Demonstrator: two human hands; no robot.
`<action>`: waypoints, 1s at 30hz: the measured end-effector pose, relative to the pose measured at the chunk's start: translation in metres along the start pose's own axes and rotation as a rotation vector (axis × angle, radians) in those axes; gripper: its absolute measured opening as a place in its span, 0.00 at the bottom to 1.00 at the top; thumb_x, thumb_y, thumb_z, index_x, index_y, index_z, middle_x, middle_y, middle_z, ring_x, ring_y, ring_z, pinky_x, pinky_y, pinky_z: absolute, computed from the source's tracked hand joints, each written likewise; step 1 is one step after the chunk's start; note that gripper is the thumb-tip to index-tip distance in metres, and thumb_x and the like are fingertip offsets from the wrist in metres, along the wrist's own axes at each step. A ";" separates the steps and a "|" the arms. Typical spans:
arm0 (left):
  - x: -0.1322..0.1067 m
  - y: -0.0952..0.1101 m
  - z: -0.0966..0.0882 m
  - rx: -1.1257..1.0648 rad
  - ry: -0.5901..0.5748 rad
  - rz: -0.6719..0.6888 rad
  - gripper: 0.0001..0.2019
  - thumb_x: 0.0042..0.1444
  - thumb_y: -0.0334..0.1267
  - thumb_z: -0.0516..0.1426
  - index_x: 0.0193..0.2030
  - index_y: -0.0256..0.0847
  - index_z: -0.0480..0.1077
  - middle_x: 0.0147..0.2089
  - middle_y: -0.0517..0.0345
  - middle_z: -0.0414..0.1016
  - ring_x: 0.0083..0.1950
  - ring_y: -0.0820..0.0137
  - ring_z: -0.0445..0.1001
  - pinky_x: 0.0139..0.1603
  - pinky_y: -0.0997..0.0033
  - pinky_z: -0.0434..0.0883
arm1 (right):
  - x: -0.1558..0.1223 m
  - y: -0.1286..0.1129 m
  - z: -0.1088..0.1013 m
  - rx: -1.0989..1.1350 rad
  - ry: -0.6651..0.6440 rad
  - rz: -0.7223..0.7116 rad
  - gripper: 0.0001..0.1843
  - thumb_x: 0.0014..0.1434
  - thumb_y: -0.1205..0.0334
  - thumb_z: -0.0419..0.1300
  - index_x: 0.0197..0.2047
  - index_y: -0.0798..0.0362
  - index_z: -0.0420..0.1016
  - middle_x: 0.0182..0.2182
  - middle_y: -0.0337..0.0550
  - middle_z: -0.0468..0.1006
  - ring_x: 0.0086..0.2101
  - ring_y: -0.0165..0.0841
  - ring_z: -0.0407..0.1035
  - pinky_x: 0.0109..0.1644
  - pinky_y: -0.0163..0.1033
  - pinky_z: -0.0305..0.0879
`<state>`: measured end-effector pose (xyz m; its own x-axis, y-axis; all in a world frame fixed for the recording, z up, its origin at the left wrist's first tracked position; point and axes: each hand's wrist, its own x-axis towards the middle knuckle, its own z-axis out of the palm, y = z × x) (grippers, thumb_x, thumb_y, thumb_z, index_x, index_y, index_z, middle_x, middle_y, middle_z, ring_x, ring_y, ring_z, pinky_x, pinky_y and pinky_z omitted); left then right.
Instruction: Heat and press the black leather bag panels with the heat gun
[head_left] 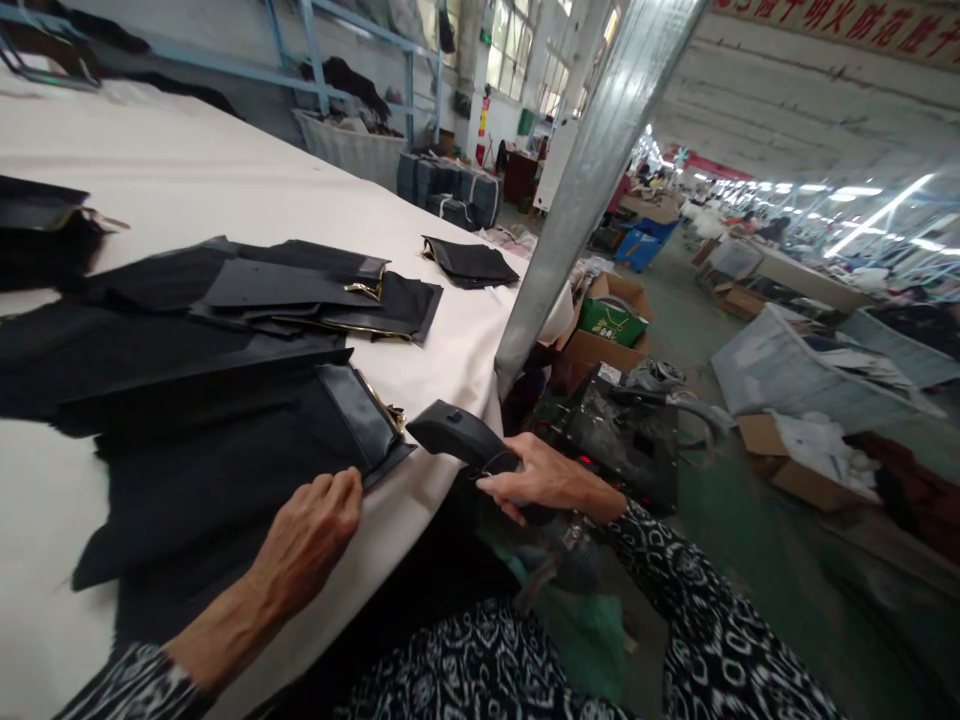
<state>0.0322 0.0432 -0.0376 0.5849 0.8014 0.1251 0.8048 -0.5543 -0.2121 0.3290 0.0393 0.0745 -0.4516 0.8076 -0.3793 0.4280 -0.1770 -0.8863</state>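
My left hand [311, 535] rests on black fabric pieces [217, 450] lying on a white table [225, 190], its fingers curled and pinching the edge of the cloth near a folded waistband-like strip [364, 415]. My right hand [547, 480] is closed round the handle of a black hand-held tool [461, 437], whose nose points at the corner of that strip at the table's edge. More black fabric pieces [300, 290] lie stacked further back on the table.
A small black piece [469, 262] lies near the table's far edge. A slanted metal post [592, 170] rises beside the table. A black machine [622, 430], cardboard boxes [611, 320] and bins stand on the green floor to the right.
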 end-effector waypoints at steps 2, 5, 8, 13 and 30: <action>-0.003 0.005 0.000 -0.010 0.030 -0.041 0.21 0.59 0.19 0.46 0.53 0.20 0.75 0.40 0.37 0.76 0.40 0.55 0.75 0.41 0.59 0.74 | -0.002 -0.005 0.003 -0.024 -0.039 0.018 0.14 0.59 0.56 0.62 0.29 0.56 0.67 0.19 0.35 0.72 0.19 0.25 0.66 0.23 0.29 0.62; -0.010 0.013 0.000 -0.019 0.065 -0.088 0.19 0.61 0.22 0.47 0.51 0.19 0.75 0.39 0.36 0.76 0.40 0.53 0.73 0.41 0.55 0.73 | -0.003 -0.007 0.011 -0.030 -0.118 0.043 0.13 0.59 0.55 0.62 0.30 0.56 0.67 0.20 0.35 0.72 0.19 0.25 0.66 0.23 0.29 0.64; -0.021 0.018 0.002 -0.032 0.098 -0.090 0.19 0.61 0.23 0.47 0.51 0.20 0.75 0.40 0.36 0.76 0.43 0.50 0.73 0.43 0.54 0.73 | 0.000 -0.006 0.021 -0.045 -0.185 0.068 0.13 0.59 0.55 0.62 0.31 0.56 0.67 0.21 0.35 0.71 0.20 0.25 0.67 0.23 0.29 0.65; -0.038 0.014 0.014 -0.162 0.204 -0.083 0.20 0.62 0.25 0.46 0.53 0.29 0.75 0.44 0.40 0.75 0.53 0.52 0.70 0.53 0.57 0.71 | 0.018 0.000 0.040 -0.209 -0.193 0.035 0.15 0.59 0.55 0.61 0.28 0.56 0.68 0.20 0.37 0.73 0.20 0.25 0.67 0.22 0.28 0.62; -0.036 0.002 0.019 -0.419 0.232 -0.111 0.20 0.66 0.36 0.44 0.51 0.31 0.75 0.42 0.40 0.72 0.44 0.54 0.69 0.43 0.56 0.69 | -0.001 -0.011 0.042 -0.120 -0.041 0.053 0.14 0.58 0.55 0.64 0.30 0.57 0.69 0.21 0.35 0.72 0.20 0.26 0.67 0.23 0.30 0.67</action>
<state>0.0108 0.0175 -0.0610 0.4620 0.8161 0.3471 0.8070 -0.5492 0.2171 0.2920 0.0173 0.0735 -0.4566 0.7745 -0.4377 0.5417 -0.1481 -0.8274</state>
